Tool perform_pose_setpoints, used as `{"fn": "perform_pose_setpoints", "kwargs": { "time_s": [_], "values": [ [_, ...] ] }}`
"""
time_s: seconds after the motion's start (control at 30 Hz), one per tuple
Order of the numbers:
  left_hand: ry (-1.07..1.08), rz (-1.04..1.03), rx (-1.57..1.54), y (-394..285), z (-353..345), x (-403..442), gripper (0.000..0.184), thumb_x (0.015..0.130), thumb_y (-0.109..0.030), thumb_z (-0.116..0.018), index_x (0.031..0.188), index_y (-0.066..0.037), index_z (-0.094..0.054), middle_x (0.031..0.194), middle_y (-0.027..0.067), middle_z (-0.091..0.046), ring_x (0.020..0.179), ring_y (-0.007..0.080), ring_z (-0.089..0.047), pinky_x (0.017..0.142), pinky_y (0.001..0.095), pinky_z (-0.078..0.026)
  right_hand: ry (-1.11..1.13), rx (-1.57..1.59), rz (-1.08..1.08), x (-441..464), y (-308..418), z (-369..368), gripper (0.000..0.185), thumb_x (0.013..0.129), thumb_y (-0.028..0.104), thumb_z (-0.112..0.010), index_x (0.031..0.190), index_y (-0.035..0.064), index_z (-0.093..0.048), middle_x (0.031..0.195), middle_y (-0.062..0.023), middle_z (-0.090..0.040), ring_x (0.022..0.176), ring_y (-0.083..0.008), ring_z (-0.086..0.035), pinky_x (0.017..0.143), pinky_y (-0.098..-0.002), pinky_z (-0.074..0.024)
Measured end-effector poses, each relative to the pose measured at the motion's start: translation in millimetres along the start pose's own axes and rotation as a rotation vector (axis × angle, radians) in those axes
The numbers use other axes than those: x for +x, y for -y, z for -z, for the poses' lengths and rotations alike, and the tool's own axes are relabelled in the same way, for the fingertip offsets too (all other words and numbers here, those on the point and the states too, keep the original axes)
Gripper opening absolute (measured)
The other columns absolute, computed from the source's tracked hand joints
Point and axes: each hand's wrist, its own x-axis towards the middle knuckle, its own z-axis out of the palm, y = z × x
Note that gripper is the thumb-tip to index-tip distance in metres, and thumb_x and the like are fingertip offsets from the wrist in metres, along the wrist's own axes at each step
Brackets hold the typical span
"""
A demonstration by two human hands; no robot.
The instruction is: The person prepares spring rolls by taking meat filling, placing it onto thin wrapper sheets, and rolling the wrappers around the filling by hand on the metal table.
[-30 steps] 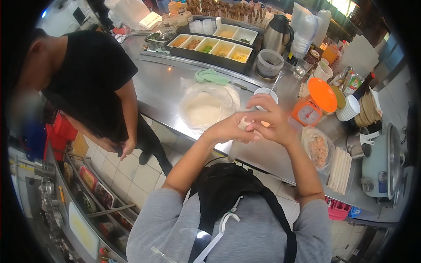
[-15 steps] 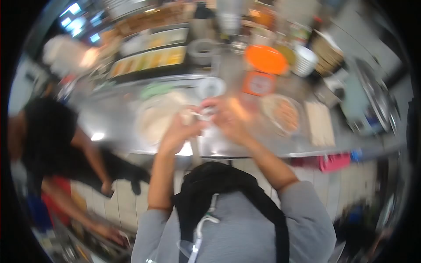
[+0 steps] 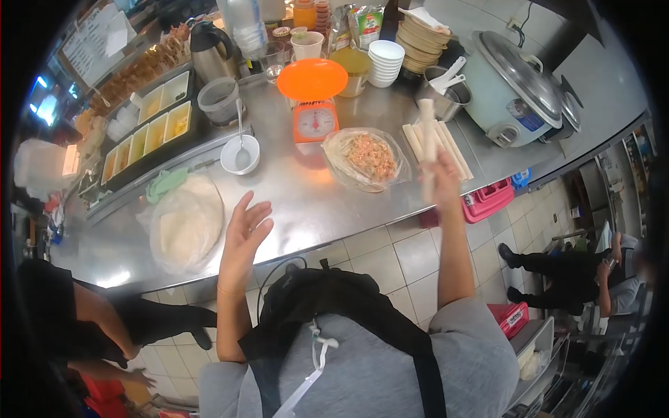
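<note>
My right hand (image 3: 444, 182) is closed around a long white spring roll (image 3: 427, 129), held upright above the counter's right side. Beside it, several similar uncooked rolls (image 3: 454, 155) lie in a row. My left hand (image 3: 244, 230) is raised near the counter's front edge, fingers apart, holding nothing. To its left lies a stack of round pale wrappers (image 3: 182, 230) in clear plastic. A white bowl (image 3: 231, 161) with a spoon stands behind the left hand. Between the hands and farther back is an orange-pink shredded filling (image 3: 373, 157) in a plastic bag.
An orange kitchen scale (image 3: 315, 122) stands behind the filling. A large rice cooker (image 3: 512, 90) and a metal pot (image 3: 446, 97) with white-handled utensils occupy the right. A black topping tray (image 3: 150, 129) is at the left. Other people stand at the left and far right.
My hands were together near the wrappers and have separated. The right hand has moved right with a roll to the row. The view has turned right and sharpened.
</note>
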Motion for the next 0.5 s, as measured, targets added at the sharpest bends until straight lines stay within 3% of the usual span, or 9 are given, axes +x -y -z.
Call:
{"fn": "perform_pose_setpoints", "kwargs": {
  "time_s": [0.07, 0.13, 0.17, 0.23, 0.5],
  "values": [
    [-0.04, 0.053, -0.007, 8, 12, -14, 0.066, 0.088, -0.01, -0.063, 0.143, -0.003, -0.028, 0.127, 0.0164, -0.049, 0.121, 0.0233, -0.047, 0.1, 0.0358, -0.039, -0.059, -0.134, 0.017, 38, -2, 42, 0.055, 0.081, 0.005, -0.06, 0.134, 0.0015, -0.045, 0.092, -0.0094, -0.065, 0.073, -0.0147, -0.063, 0.063, -0.0248, -0.0526],
    [-0.137, 0.111, -0.063, 13, 22, -31, 0.059, 0.089, -0.01, -0.06, 0.141, -0.002, -0.032, 0.123, 0.0145, -0.053, 0.113, 0.0205, -0.053, 0.095, 0.033, -0.043, -0.027, -0.505, 0.174, 71, -20, 72, 0.055, 0.078, 0.008, -0.063, 0.131, 0.0011, -0.051, 0.09, -0.0102, -0.064, 0.077, -0.0179, -0.062, 0.069, -0.0272, -0.0508],
    [-0.163, 0.102, -0.067, 17, 27, -39, 0.056, 0.091, -0.011, -0.058, 0.14, -0.002, -0.033, 0.122, 0.0141, -0.053, 0.111, 0.0195, -0.054, 0.091, 0.0311, -0.045, -0.018, -0.505, 0.173, 85, -37, 86, 0.055, 0.078, 0.008, -0.063, 0.131, 0.0011, -0.051, 0.09, -0.0102, -0.064, 0.077, -0.0179, -0.062, 0.069, -0.0272, -0.0508],
    [-0.225, 0.137, -0.063, 18, 34, -54, 0.056, 0.091, -0.011, -0.058, 0.14, -0.002, -0.033, 0.121, 0.0139, -0.053, 0.111, 0.0196, -0.054, 0.091, 0.0306, -0.045, 0.062, -1.156, 0.267, 102, -60, 98, 0.056, 0.073, 0.01, -0.066, 0.128, 0.0026, -0.055, 0.091, -0.0125, -0.063, 0.083, -0.0223, -0.061, 0.075, -0.0309, -0.0487],
    [-0.446, 0.156, -0.14, 48, 75, -121, 0.054, 0.089, -0.018, -0.062, 0.136, -0.004, -0.04, 0.119, 0.0136, -0.055, 0.107, 0.0191, -0.056, 0.089, 0.0316, -0.047, 0.09, -1.096, 0.231, 112, -53, 93, 0.062, 0.069, 0.011, -0.068, 0.13, 0.0065, -0.054, 0.098, -0.0146, -0.062, 0.083, -0.0224, -0.06, 0.075, -0.0323, -0.0485]
  ]
}}
